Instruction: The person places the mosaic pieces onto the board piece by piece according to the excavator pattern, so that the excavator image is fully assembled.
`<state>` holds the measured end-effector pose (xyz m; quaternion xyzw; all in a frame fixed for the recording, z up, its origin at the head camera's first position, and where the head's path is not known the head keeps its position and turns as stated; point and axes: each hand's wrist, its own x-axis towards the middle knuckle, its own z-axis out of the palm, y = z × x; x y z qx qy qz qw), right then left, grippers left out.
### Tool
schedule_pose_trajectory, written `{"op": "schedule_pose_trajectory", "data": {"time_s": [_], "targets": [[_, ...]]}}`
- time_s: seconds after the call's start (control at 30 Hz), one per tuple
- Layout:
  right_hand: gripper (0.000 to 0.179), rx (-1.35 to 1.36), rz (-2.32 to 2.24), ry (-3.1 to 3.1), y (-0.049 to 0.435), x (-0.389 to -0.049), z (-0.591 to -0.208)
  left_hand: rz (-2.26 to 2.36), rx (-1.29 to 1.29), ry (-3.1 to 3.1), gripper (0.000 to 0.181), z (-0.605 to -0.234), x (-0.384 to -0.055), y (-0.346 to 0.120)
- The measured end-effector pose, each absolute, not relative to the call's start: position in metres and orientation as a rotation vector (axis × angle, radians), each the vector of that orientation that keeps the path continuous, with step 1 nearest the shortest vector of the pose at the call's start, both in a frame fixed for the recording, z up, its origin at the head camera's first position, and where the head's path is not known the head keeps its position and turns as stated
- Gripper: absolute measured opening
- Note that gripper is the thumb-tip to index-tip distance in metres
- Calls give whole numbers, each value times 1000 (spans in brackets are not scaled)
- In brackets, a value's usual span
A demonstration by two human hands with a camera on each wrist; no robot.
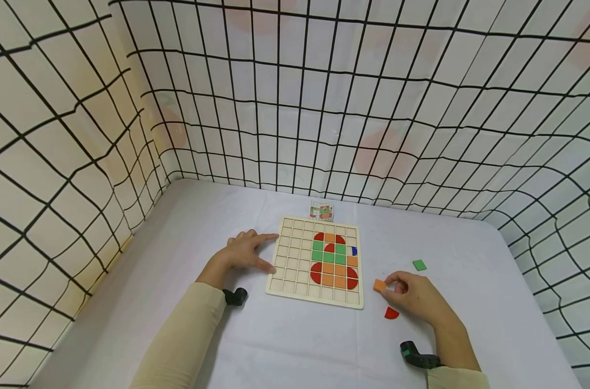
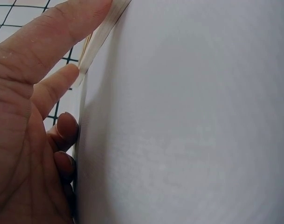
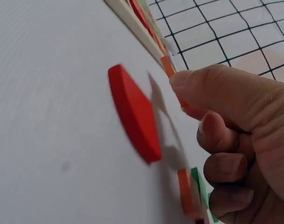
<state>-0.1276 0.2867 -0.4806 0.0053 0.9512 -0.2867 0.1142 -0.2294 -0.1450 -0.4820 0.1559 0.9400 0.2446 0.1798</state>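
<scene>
A wooden grid board [image 1: 295,289] lies on the white table, with red, green and orange tiles and one blue piece in its right half. My left hand [image 1: 243,250] spreads its thumb and straight index finger against the board's left edge. The left wrist view shows that thumb [image 2: 53,37] on the pale rim. To the right of the board, my right hand [image 1: 418,294] pinches an orange square tile [image 1: 380,285] between thumb and index finger. A red quarter-circle tile [image 1: 391,313] lies just below this hand, and a green square tile [image 1: 418,265] lies beyond it.
Behind the board sits a small pattern card [image 1: 321,211]. Another orange piece [image 3: 186,191] and green pieces show low in the right wrist view, partly hidden by fingers. A black-gridded white cloth [image 1: 324,108] rises around the table's back and sides.
</scene>
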Motion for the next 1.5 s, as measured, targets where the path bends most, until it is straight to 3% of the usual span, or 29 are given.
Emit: {"op": "schedule_pose_trajectory", "data": {"time_s": [0.47, 1.5], "targets": [[27, -97, -870, 2863, 257, -147, -468, 691, 434, 2654, 98, -483, -230, -144], [25, -408, -892, 2879, 155, -211, -478, 687, 430, 2651, 98, -485, -231, -146]]}}
